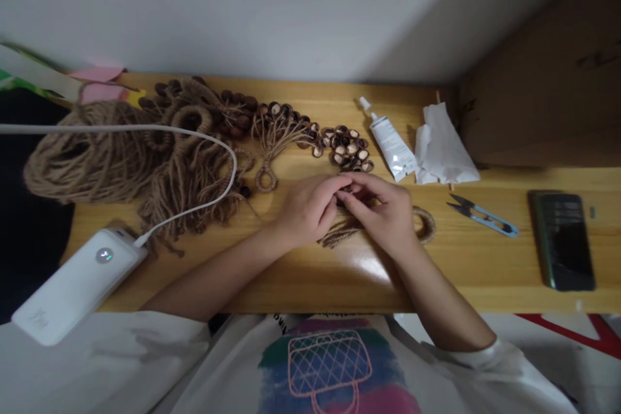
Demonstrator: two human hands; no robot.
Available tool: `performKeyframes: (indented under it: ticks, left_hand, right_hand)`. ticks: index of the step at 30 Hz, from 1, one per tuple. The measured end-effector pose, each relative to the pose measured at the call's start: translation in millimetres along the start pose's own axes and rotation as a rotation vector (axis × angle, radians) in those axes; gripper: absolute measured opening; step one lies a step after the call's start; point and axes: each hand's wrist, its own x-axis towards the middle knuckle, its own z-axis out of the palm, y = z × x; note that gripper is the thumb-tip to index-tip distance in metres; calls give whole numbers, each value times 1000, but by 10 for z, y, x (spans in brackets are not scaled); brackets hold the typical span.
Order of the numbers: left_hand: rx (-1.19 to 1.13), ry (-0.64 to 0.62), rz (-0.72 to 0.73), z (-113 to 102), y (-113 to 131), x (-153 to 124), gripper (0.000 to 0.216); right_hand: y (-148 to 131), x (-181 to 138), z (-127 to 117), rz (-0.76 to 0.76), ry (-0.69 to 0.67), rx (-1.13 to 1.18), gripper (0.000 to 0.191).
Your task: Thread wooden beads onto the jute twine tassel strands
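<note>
Two-handed, pinches a small dark-brown shell-like piece (347,188), mostly hidden, between left hand (308,207) and right hand (385,207), close together over a tan twisted-jute tassel (334,235) on the yellow wooden table (310,284). Probably handles light, hard, smooth; best held by the edges.

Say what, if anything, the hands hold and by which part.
The left hand and right hand seem to pinch a small dark piece, mostly hidden; which part they grip cannot be told.
</note>
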Motion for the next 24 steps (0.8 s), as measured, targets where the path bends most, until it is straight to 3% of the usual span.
performKeyframes:
  ticks: [6,16,24]
  left_hand:
    - [-33,11,-40,-4,19,11,36]
    - [-47,-13,-85,-36,16,21,36]
    - [-61,0,-85,-40,11,21,32]
  right_hand:
    - [13,6,6,62,-15,53,20]
    - [5,64,-10,300,-94,451,30]
    - [24,81,-18,343,-116,538,30]
